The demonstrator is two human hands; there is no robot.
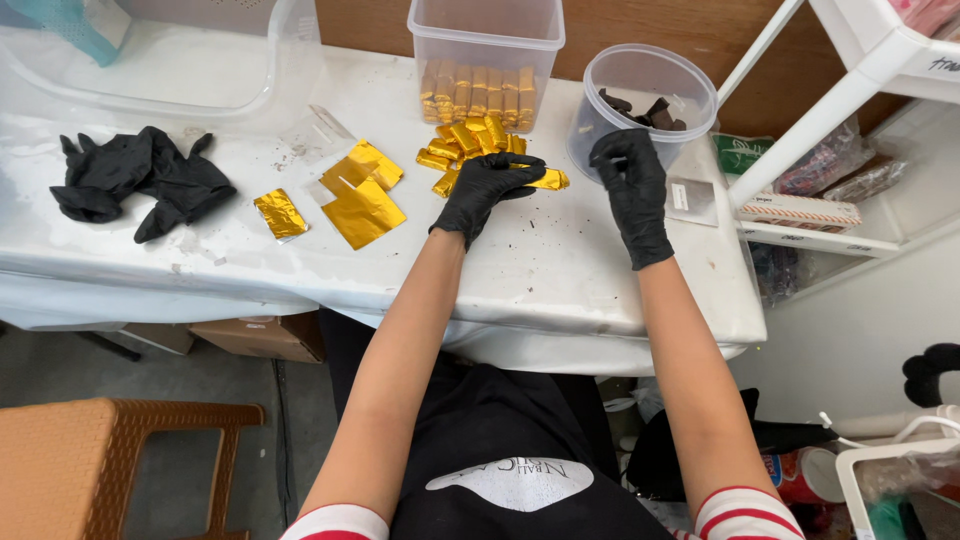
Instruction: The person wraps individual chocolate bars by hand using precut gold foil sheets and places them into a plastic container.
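We see a white desk (560, 280) carrying a square clear tub (486, 62) of gold-wrapped bars and a round clear tub (640, 95) of dark chocolate pieces. Loose gold foil sheets (358, 196) lie near spare black gloves (135, 182). Our gloved left hand (490, 188) grips a gold-wrapped bar (549, 180) beside the wrapped pile (468, 146); our gloved right hand (628, 170), fingers curled and holding nothing we can see, rests at the round tub's rim.
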